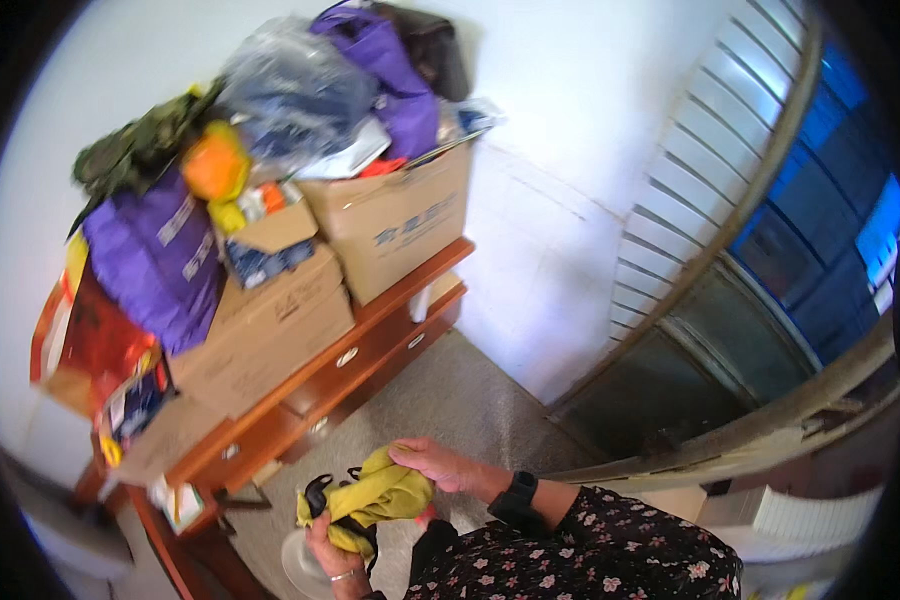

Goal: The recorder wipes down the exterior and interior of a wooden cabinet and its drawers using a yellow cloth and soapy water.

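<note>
A crumpled yellow cloth (385,492) with black straps or trim hangs between my two hands, above the floor; I cannot tell what kind of item it is. Its upper right corner is pinched in my right hand (436,464), just beyond a dark watch-like band on that wrist. My left hand (328,552) grips the lower left part, where the black pieces bunch up. A thin bracelet circles the left wrist. Folds of the cloth partly cover the left fingers.
A reddish-brown wooden cabinet (378,345) with drawers runs along the wall, bearing cardboard boxes (410,225), purple bags (155,262) and a clear plastic bag (295,95). A pale round object (305,565) is by my left hand. A framed glass door (735,345) stands right.
</note>
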A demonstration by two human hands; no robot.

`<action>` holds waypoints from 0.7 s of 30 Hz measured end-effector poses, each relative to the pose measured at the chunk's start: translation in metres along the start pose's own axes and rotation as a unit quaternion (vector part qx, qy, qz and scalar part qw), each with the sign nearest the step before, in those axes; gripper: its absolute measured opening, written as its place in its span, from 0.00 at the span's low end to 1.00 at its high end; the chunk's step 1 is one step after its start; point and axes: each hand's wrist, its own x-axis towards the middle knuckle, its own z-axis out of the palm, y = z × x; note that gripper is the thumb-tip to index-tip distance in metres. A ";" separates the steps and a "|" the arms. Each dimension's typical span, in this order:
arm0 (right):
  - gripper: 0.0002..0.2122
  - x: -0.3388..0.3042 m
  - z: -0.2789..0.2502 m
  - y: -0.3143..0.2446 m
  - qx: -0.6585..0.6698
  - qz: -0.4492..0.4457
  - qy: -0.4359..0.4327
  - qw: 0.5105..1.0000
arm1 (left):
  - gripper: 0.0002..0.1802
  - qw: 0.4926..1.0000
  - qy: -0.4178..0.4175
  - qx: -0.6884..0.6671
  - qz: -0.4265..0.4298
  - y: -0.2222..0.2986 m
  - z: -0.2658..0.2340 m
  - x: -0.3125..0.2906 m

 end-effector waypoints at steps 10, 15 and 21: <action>0.20 0.023 -0.030 -0.018 0.092 0.108 0.008 0.990 | 0.21 0.994 -0.005 -0.016 -0.107 0.018 0.065 0.079; 0.17 0.000 -0.088 -0.090 0.188 -0.111 0.174 0.960 | 0.21 0.986 0.016 0.028 -0.162 -0.019 0.047 0.141; 0.18 -0.072 -0.167 -0.249 -0.016 -0.362 0.383 0.849 | 0.20 0.976 0.008 0.010 -0.219 -0.033 0.082 0.170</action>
